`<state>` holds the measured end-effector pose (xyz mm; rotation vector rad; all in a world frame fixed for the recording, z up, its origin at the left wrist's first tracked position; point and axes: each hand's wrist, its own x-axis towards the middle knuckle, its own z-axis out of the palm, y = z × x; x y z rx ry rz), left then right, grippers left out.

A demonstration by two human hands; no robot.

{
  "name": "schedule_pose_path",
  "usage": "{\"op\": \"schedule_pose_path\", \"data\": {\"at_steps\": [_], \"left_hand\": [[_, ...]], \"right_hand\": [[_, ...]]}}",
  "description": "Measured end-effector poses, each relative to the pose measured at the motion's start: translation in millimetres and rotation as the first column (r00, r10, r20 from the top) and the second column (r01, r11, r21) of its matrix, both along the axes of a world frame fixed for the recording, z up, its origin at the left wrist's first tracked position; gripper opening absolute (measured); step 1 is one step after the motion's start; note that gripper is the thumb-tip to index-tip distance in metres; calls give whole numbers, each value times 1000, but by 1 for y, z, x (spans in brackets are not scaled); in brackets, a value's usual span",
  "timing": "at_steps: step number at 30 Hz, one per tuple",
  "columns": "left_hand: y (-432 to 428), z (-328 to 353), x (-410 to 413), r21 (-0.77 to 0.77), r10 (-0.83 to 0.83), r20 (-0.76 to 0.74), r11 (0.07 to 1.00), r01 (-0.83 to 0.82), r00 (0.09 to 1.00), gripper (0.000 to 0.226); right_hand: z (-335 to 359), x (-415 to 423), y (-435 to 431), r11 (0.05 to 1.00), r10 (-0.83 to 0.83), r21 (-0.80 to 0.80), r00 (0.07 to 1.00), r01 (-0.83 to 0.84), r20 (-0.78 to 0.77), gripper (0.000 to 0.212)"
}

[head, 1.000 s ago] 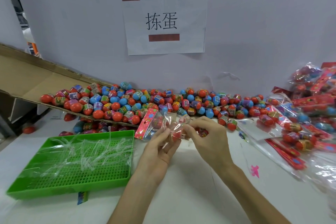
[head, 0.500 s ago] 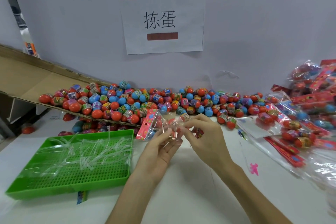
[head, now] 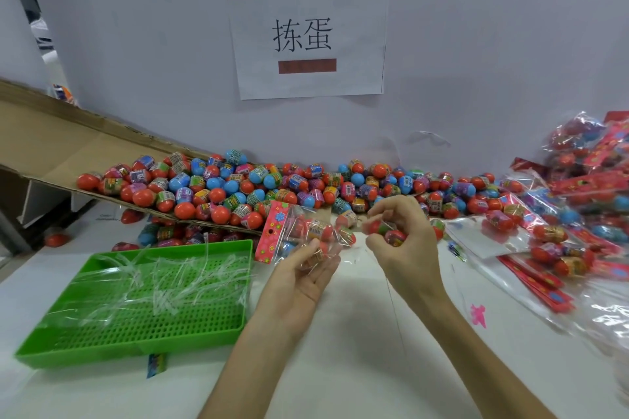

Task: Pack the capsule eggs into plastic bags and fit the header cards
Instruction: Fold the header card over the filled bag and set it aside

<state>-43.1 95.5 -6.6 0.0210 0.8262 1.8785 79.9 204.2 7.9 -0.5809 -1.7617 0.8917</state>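
Note:
My left hand (head: 303, 277) holds a clear plastic bag (head: 308, 231) from below; the bag has capsule eggs inside and a pink flowered header card (head: 271, 233) at its left end. My right hand (head: 403, 241) is just right of the bag's open end, its fingers curled round capsule eggs (head: 388, 231). A long heap of loose capsule eggs (head: 258, 185), orange, blue and printed, lies along the wall behind both hands.
A green perforated tray (head: 143, 330) with clear plastic strips lies at the left. A cardboard ramp (head: 51, 150) slopes down from the far left. Filled bags with red header cards (head: 578, 214) pile up at the right. A paper sign (head: 308, 34) hangs on the wall.
My right hand has drawn a little to the right, away from the bag's mouth, with eggs in its fingers. My left hand still holds the bag.

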Motion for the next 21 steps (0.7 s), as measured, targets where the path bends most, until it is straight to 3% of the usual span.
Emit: {"op": "schedule_pose_path", "data": {"at_steps": [6,9,13,17,21], "left_hand": [[-2,0,-2,15,-27,0,1000,27,1000,41],[-3,2,-2,22,-38,-4,999,39,999,28],[-3,1,3,27,-79,-14,997,79,997,28],[-3,4,3,58,-88,-21,994,89,996,26],[-3,5,1,64,-47,-16,997,48,999,26]], "right_hand": [[-4,-3,-4,982,77,166,994,-88,72,33],[-5,-3,-9,978,106,169,990,-120,88,32],[-9,-7,-16,970,118,203,988,-136,100,34],[-13,-11,-16,938,40,335,986,-94,165,30],[-11,-9,-12,930,159,293,962,-221,220,41]]}}
